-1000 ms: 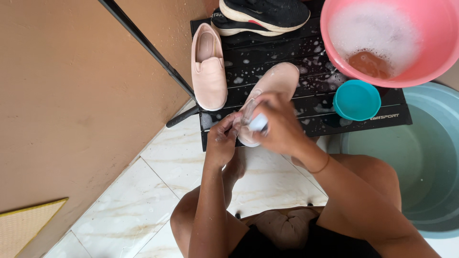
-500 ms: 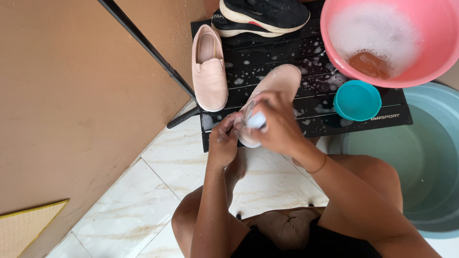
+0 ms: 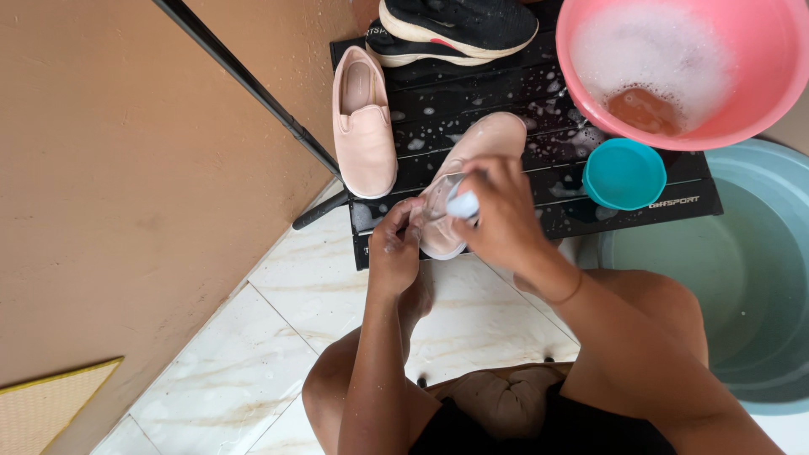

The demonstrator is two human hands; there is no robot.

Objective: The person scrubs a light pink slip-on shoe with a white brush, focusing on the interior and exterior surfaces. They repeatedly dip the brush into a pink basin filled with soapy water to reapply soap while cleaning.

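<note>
A pale pink slip-on fabric shoe (image 3: 476,160) lies slantwise on the front-left part of a low black slatted plastic platform (image 3: 548,211), its heel end hanging over the platform's front edge and its toe pointing toward the middle. The left hand (image 3: 394,244) is closed on the heel end, fingers curled round the rim, pinching the shoe steady at the front edge. The right hand (image 3: 504,221) is wrapped in a fist round a small brush with a light blue and white handle (image 3: 463,205), pressed down on the shoe's upper near its opening; the bristles are hidden under the hand and cannot be made out.

Just to the left, the matching pale pink slip-on shoe (image 3: 364,122) lies flat along the platform's left edge, opening up, apart from the held one. At the back edge lies a black knit sneaker with a white sole (image 3: 455,29), on its side. Soap flecks dot the wet slats.

On the back-right corner stands a round pink plastic basin (image 3: 763,93) holding foam and brownish water. In front of it, near the front-right corner, sits a small teal plastic cup (image 3: 624,173), open end up. Off the platform's right side stands a large grey-blue tub (image 3: 742,286), beside the person's right knee. A black pole (image 3: 244,80) slants across the tan wall (image 3: 126,185) to the platform's front-left corner. Cream marble-look floor tiles (image 3: 278,337) lie below.
</note>
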